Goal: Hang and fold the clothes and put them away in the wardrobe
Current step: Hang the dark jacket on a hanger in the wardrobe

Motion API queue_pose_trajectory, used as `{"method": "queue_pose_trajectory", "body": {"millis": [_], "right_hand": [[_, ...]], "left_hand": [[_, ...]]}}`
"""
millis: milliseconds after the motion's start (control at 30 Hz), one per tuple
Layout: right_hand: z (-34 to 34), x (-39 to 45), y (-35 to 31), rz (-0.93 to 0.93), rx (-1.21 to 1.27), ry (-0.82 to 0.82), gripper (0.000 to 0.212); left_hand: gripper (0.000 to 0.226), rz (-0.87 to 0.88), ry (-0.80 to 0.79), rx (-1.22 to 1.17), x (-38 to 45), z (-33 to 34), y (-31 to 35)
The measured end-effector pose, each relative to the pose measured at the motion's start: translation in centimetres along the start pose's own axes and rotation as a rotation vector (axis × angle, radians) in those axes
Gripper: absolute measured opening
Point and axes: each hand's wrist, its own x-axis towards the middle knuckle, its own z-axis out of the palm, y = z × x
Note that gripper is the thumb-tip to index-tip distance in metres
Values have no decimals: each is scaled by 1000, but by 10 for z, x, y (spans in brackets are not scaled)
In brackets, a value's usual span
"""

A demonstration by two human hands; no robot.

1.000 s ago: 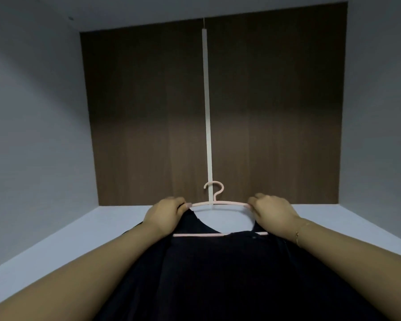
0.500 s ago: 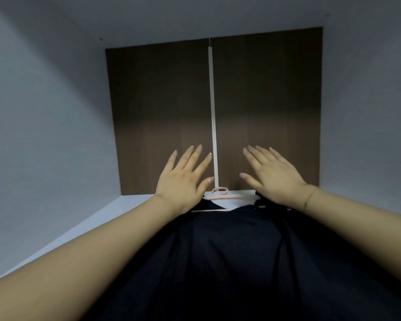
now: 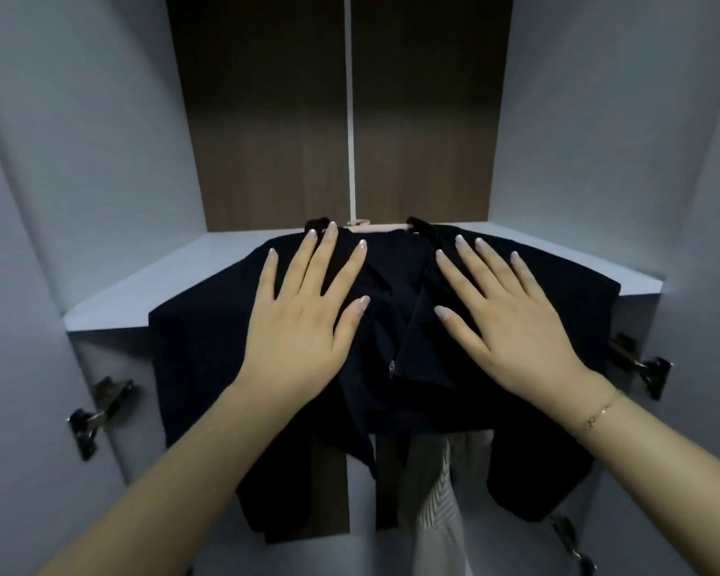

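Observation:
A black garment (image 3: 391,334) lies on the white wardrobe shelf (image 3: 150,293), its lower part hanging over the front edge. A pale pink hanger (image 3: 368,225) peeks out at the garment's far end. My left hand (image 3: 304,322) lies flat on the garment's left half with fingers spread. My right hand (image 3: 504,322) lies flat on the right half, fingers straight. A small zipper pull (image 3: 391,370) shows between my hands.
The wardrobe has a dark wood back panel (image 3: 275,118) with a white vertical strip (image 3: 351,118). Metal door hinges sit at the left (image 3: 96,409) and right (image 3: 636,363). Light striped clothing (image 3: 441,500) hangs in the compartment below the shelf.
My hands let go of the hanger, opened, and now lie flat on the garment. The view has tilted down, so the shelf's front edge and lower compartment show.

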Motion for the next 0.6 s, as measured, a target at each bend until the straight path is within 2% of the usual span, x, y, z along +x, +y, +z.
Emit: {"method": "queue_pose_trajectory", "body": {"millis": [167,300,367,433,500,533,600], "right_hand": [[17,-70,-23,76,185,-15,59],[39,-105,-54,243,513,35,51],[53,-110,-71,362,704,61,41],[65,-112,-85,497,911,144,27],[72,-107,-92,649,1151,183,17],[74,-102,-93,719,1273,156,15],[78,-89,-89,841,1479,56,16]], "left_hand": [[51,-146,18,-295,-79,1,30],[36,-389,2,-673,-125,11,54],[28,-582,-40,-940,-142,21,63],[29,-858,-121,-1201,-153,30,69],[37,-1174,-294,-1441,-154,38,75],[40,-1305,-393,-1585,-152,42,77],[48,-1452,-526,-1903,-148,48,81]]}}
